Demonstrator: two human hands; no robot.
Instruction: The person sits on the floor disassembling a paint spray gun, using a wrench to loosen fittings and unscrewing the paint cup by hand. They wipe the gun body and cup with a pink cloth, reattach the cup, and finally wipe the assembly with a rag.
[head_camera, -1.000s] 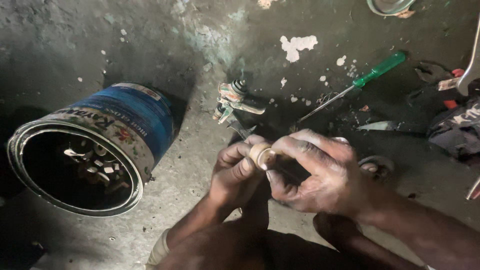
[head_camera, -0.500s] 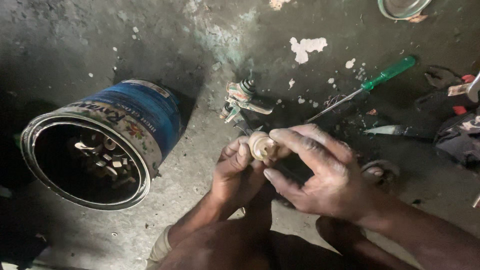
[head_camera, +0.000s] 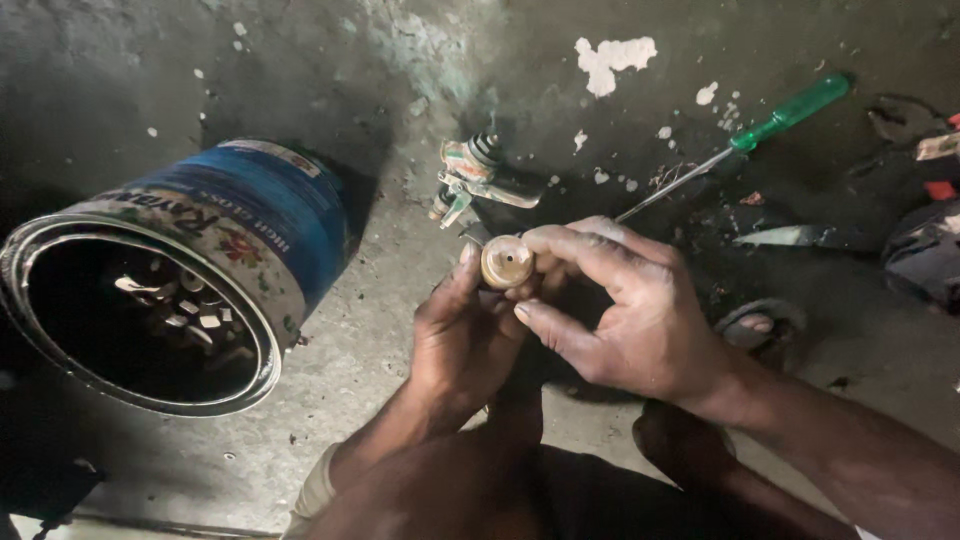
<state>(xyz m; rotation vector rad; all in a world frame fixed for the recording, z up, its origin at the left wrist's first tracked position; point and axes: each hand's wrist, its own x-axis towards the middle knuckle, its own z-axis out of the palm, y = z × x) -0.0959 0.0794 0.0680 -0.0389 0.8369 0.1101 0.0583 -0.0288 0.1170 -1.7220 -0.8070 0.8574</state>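
A small round brass part (head_camera: 507, 262) is held up in the middle of the view, above the concrete floor (head_camera: 380, 330). It is pinched between both hands: the left hand (head_camera: 465, 345) supports it from below with the thumb raised against its left side, and the right hand (head_camera: 630, 310) is curled over it from the right, with the fingers (head_camera: 585, 245) laid across its top. Its flat round face is turned toward the camera, probably so that it can be looked at or worked on closely. What lies behind the part is hidden by the fingers.

On the left, a blue tin can (head_camera: 190, 270) is laid on its side with the open mouth turned near, so the small metal pieces (head_camera: 175, 305) inside can be seen and reached. Just far of the hands, a metal fitting (head_camera: 480, 180) with levers is left on the floor, within easy reach. A screwdriver (head_camera: 740, 145) with a green handle is placed far right, its tip pointed toward the hands. A pale blade-like piece (head_camera: 790, 236) lies to the right, and a sandal (head_camera: 757, 325) is seen just beside the right wrist. Dark things at the right edge cannot be told.
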